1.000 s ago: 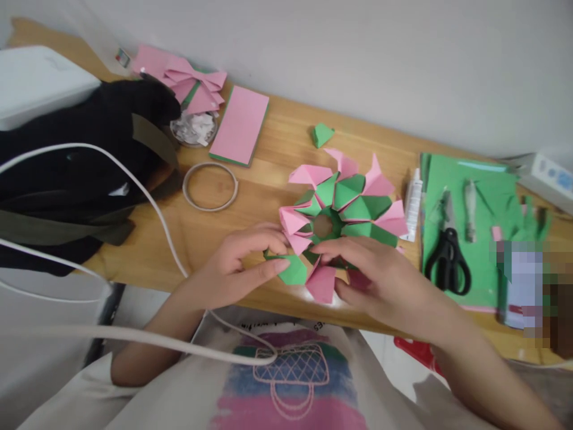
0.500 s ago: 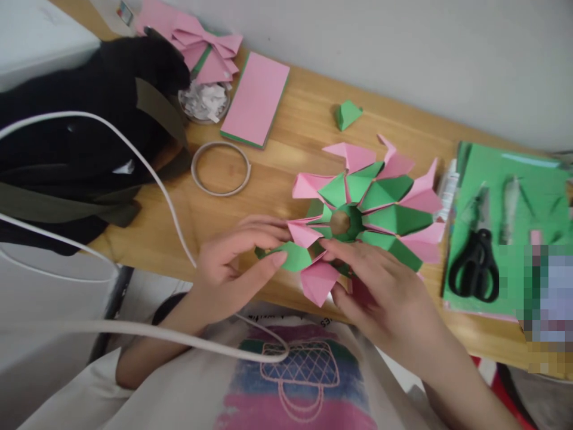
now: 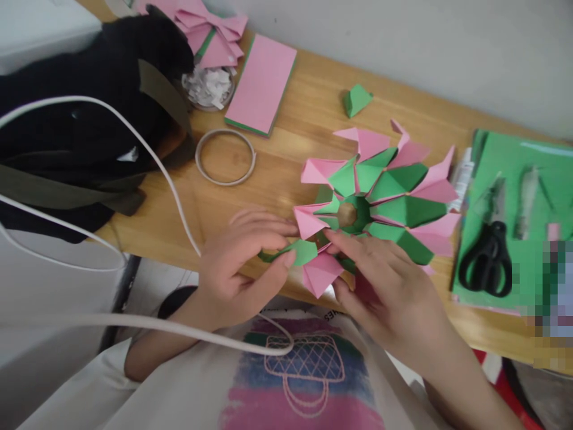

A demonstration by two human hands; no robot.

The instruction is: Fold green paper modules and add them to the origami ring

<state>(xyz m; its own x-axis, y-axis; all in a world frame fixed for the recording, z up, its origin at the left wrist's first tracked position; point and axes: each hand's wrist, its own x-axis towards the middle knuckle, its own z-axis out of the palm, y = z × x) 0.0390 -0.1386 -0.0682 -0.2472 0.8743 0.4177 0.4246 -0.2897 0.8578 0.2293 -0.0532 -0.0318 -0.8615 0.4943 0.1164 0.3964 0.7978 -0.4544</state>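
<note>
A pink and green folded paper flower [image 3: 394,210], ring-shaped with a hole in its middle, rests near the table's front edge. My left hand [image 3: 250,263] pinches a small green folded paper piece [image 3: 305,253] between thumb and fingers, right at the flower's left side. The tip of that piece meets a pink petal, but whether it is joined there I cannot tell. My right hand [image 3: 385,286] is closed on the flower's near edge, thumb below and fingers on top; its grip hides part of the near petals.
A tape ring [image 3: 226,156], a pink paper stack [image 3: 262,85] and a bowl of white scraps [image 3: 209,87] lie to the left. Behind the flower sits another green folded piece [image 3: 357,100]. Black scissors [image 3: 487,257] rest on green sheets [image 3: 532,179]. A white cable [image 3: 179,337] crosses in front.
The whole view has shifted slightly, so the table things appear further right and higher. Both hands keep their holds, and the green piece sits a little closer to the flower.
</note>
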